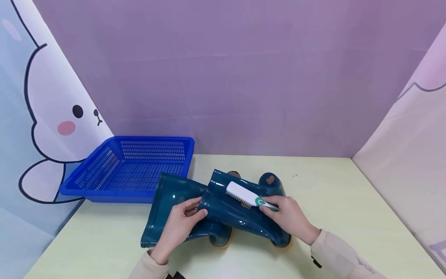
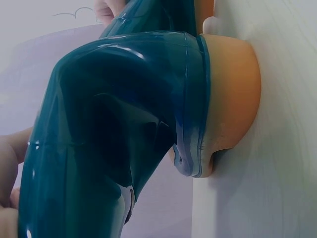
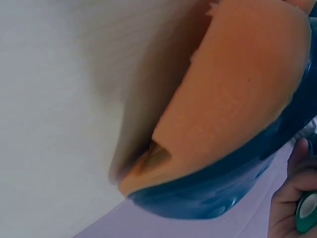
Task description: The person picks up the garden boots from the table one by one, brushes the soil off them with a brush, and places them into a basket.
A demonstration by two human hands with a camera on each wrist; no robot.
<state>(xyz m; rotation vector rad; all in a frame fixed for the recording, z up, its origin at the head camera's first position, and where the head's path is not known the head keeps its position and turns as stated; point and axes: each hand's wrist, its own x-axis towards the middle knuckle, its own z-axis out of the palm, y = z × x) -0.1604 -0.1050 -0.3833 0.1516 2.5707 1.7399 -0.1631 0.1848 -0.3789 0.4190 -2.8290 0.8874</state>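
Note:
Two dark teal rain boots lie side by side on the table, their shafts toward the left. My left hand [image 1: 181,223] grips the shaft opening of the right-hand rain boot [image 1: 226,212], reaching over the left-hand rain boot [image 1: 170,195]. A white brush [image 1: 241,193] with a green-marked handle is pinched in my right hand [image 1: 290,217]. Its bristles face down against the right-hand boot's shaft. An orange sole [image 2: 235,94] shows on the near boot in the left wrist view. Another orange sole [image 3: 237,89] fills much of the right wrist view, beside the green handle [image 3: 308,213].
A blue plastic basket [image 1: 137,197] with slotted walls stands at the back left, close behind the left-hand boot. The pale table [image 1: 348,209] meets a purple cloth backdrop [image 1: 244,97]. Printed cloths hang at both sides.

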